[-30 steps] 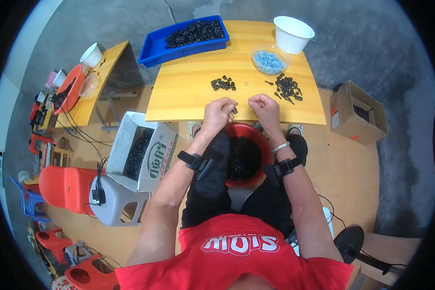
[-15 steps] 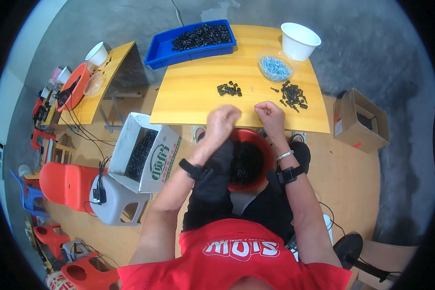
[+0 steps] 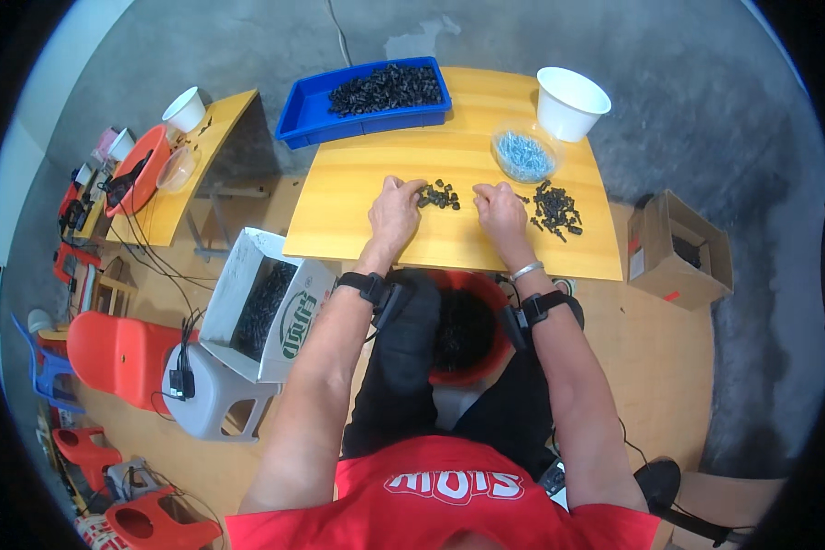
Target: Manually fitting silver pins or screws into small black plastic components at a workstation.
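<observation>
My left hand rests at the left edge of a small heap of black plastic caps, thumb and forefinger bent together against the nearest ones. Whether a cap is between those fingertips cannot be made out. My right hand is over the tabletop, its thumb and forefinger pinched; anything in the pinch is too small to tell. Just right of it lies a larger pile of black screw-like parts. Beyond that hand, a clear round bowl holds silvery-blue screws.
On the yellow table stand a blue tray of black parts and a white bucket. Beneath is a red basin between my legs. A carton of black parts stands left, a cardboard box right.
Both hands have moved forward over the table. My left hand has gone left to the black caps; my right reaches where two slim pieces lay. The view has tilted slightly.
</observation>
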A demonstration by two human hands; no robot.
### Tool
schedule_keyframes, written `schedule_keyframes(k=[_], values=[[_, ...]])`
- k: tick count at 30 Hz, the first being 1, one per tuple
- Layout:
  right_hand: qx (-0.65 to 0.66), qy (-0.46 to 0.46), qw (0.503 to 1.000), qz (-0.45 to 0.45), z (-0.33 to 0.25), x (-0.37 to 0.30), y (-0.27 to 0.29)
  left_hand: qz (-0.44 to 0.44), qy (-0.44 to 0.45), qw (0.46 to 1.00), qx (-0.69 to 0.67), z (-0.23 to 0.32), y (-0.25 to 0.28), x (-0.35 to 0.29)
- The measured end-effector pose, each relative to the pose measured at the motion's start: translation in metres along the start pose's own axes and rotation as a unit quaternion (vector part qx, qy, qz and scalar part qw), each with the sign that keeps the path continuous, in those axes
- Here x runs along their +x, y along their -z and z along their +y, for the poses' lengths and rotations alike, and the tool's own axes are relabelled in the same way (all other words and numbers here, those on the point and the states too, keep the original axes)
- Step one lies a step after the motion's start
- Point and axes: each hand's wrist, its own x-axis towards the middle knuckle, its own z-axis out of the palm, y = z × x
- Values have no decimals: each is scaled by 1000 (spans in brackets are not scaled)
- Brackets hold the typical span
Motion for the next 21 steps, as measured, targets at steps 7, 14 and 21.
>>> schedule_keyframes(k=[7,14,21], values=[[1,-1,1000,15,3,-6,-4,33,-8,999,-1,-4,0,-3],[115,-38,992,20,3,-27,10,57,-14,997,-46,-12,-1,-10],[314,-146,938,-3,2,-46,17,37,116,958,-258,-25,0,-17]])
